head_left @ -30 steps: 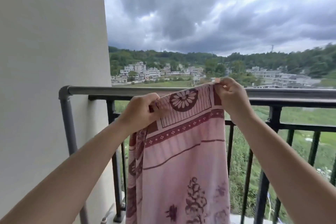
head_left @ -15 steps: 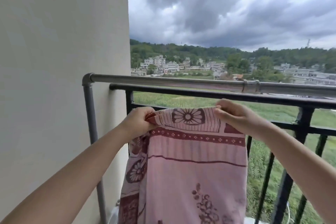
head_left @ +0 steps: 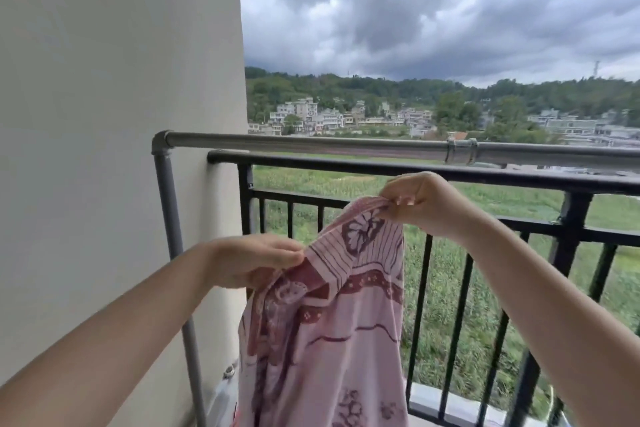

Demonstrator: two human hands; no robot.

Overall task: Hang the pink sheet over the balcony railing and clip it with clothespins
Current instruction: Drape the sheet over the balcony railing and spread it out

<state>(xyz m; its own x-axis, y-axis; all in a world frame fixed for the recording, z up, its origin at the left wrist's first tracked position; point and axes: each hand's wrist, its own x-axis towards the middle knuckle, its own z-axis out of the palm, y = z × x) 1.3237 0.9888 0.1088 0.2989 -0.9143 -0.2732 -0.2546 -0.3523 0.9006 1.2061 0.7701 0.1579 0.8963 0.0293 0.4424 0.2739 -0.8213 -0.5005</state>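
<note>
The pink sheet (head_left: pixel 332 333), printed with dark red flowers and bands, hangs down in front of the black balcony railing (head_left: pixel 346 166) without touching its top rail. My left hand (head_left: pixel 249 262) pinches the sheet's top edge low on the left. My right hand (head_left: pixel 420 203) pinches the same edge higher up, just below the rail. Between the hands the edge slopes up to the right and the cloth is bunched. No clothespins are in view.
A grey metal pipe rail (head_left: pixel 311 142) runs above and beyond the black railing, with a clamp (head_left: pixel 460 151) on it and a post (head_left: pixel 173 253) going down by the beige wall (head_left: pixel 104 149). Beyond lie fields, houses and cloudy sky.
The sheet's top edge has dropped from the grey pipe to below the black rail. My left hand has sunk lower than my right, and the stretched edge has gone slack and bunched.
</note>
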